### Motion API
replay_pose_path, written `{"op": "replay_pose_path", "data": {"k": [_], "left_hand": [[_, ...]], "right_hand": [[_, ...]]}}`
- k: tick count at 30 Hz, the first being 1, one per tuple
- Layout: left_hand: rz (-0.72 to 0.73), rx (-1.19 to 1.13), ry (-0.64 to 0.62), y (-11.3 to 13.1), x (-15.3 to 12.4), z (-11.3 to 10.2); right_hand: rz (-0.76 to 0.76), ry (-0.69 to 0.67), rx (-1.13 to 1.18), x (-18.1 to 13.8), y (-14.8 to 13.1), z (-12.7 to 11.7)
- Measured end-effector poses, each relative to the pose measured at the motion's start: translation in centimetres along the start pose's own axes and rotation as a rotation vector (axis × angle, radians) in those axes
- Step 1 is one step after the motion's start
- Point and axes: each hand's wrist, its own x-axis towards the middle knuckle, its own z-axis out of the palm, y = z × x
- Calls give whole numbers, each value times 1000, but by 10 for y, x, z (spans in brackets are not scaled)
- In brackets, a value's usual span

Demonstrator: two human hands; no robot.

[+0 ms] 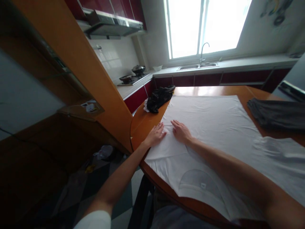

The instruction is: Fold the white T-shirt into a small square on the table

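Observation:
A white T-shirt (214,117) lies spread on the wooden table (140,127), its neckline towards me and its hem at the far side. My left hand (156,134) rests flat on the shirt's left edge near the sleeve, fingers stretched out. Just to its right, my right hand (181,131) presses on the cloth with fingers extended. The sleeve on the left looks folded in over the body of the shirt. Part of the shirt's right side is hidden under my right forearm.
Dark folded trousers (278,114) lie at the table's right. A crumpled black bundle (159,98) sits at the far left edge. Beyond are a stove with pans (138,69), a sink (199,66) and a window. An orange wooden post (95,73) stands on the left.

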Motion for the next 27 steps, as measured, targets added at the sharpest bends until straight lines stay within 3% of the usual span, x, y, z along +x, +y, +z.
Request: {"op": "replay_pose_path", "data": {"k": [5,8,12,19,27], "left_hand": [[10,-113,45,-7,7,-12],[62,-106,24,2,12,-15],[123,74,-104,23,8,-8],[215,144,-91,43,-10,2],[225,105,-15,52,-17,9]], "right_hand": [[221,429,311,15,24,-5],[320,529,518,23,41,-5],[405,571,569,26,52,0],[283,478,465,24,48,4],[-89,25,188,9,19,4]]}}
